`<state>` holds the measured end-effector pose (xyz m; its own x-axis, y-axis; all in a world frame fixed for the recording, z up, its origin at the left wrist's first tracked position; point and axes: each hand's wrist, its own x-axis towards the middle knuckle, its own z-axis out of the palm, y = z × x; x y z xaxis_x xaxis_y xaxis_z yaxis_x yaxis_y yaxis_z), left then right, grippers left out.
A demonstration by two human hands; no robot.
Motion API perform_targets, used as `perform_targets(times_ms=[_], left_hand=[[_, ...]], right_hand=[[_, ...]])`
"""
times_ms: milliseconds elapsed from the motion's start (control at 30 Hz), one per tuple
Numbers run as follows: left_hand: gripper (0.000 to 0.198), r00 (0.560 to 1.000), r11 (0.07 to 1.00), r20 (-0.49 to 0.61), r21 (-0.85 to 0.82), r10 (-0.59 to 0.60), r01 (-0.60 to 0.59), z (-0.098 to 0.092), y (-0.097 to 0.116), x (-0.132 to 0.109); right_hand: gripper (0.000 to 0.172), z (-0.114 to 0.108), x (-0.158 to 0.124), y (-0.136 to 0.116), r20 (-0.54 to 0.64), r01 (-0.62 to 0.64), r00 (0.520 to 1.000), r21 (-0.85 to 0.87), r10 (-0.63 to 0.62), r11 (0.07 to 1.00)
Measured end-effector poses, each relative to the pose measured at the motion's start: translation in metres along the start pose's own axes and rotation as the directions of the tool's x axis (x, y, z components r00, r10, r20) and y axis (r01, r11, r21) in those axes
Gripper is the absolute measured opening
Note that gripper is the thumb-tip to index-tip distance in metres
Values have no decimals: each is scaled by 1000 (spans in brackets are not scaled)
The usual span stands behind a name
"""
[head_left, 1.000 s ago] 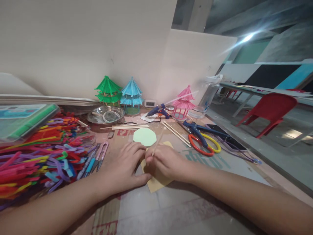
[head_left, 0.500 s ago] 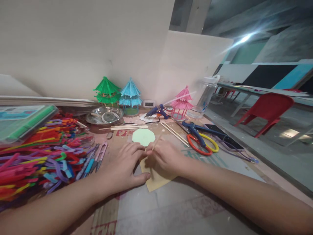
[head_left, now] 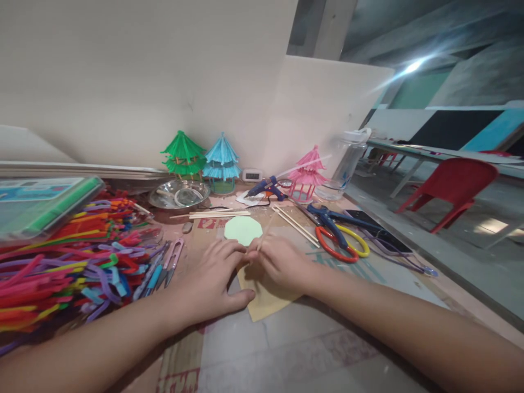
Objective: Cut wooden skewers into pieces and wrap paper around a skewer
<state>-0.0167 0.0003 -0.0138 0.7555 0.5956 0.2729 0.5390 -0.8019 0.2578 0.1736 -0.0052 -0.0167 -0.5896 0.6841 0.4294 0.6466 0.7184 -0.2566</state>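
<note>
My left hand [head_left: 210, 275] lies flat with fingers spread, pressing on the left edge of a tan paper sheet [head_left: 268, 303] on the table. My right hand [head_left: 278, 262] is closed in a pinch round a thin wooden stick [head_left: 266, 233] that slants up and away, its lower end down on the tan sheet. The fingertips of both hands meet over the sheet. Just beyond them lies a pale green octagon [head_left: 243, 230] of paper.
A heap of coloured pipe cleaners [head_left: 69, 262] fills the left, thread snips [head_left: 172, 259] beside it. Scissors [head_left: 338, 234], loose sticks [head_left: 295, 224], a phone [head_left: 379, 232], glue gun [head_left: 264, 187], metal bowl [head_left: 179, 194], bottle [head_left: 346, 164] and three paper pagodas [head_left: 221, 161] stand behind. Red chair [head_left: 450, 183] at right.
Both hands stay on the tan sheet; the stick in my right hand has tilted a little and its tip shifted. The view has moved slightly.
</note>
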Motion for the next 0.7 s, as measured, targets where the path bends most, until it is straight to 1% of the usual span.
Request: perform_targets(times_ms=[33, 67, 167, 200, 233, 333, 367, 400, 500, 567, 633, 700], left_hand=[[36, 1000, 1000, 5, 5, 3, -3, 0, 0, 0], [37, 1000, 1000, 7, 5, 7, -7, 0, 0, 0], [35, 1000, 1000, -3, -4, 2, -2, 0, -1, 0], [35, 1000, 1000, -3, -6, -3, 3, 0, -1, 0], [36, 1000, 1000, 3, -5, -6, 6, 0, -1, 0], [39, 1000, 1000, 25, 2, -8, 8, 0, 0, 1], [40, 1000, 1000, 26, 1, -6, 6, 0, 0, 1], [39, 1000, 1000, 21, -3, -5, 5, 0, 0, 1], [31, 1000, 1000, -6, -20, -4, 4, 1, -1, 0], [30, 1000, 1000, -13, -20, -5, 5, 1, -1, 0], [35, 1000, 1000, -8, -13, -2, 2, 2, -2, 0], [40, 1000, 1000, -15, -17, -14, 14, 2, -1, -1]], right_hand=[[20, 0, 0, 1, -20, -39, 999, -12, 39, 999], [21, 0, 0, 1, -26, -53, 998, -9, 52, 999], [15, 0, -1, 2, 11, 30, 999, 55, -30, 998], [14, 0, -1, 2, 19, 39, 999, 59, -40, 998], [15, -1, -1, 3, 21, 21, 1000, 40, -22, 999], [19, -4, 0, 4, -8, -116, 993, -59, 116, 991], [20, -4, -1, 3, -17, -135, 991, -57, 134, 989], [21, -4, -1, 2, -25, -127, 992, -28, 127, 991], [21, -2, -3, -3, -29, -17, 999, 102, 20, 995], [21, 0, -4, -3, -27, -1, 1000, 108, 4, 994], [22, 1, -3, 0, -45, -65, 997, 67, 68, 996], [23, 0, -2, 2, -76, -103, 991, 78, 109, 992]])
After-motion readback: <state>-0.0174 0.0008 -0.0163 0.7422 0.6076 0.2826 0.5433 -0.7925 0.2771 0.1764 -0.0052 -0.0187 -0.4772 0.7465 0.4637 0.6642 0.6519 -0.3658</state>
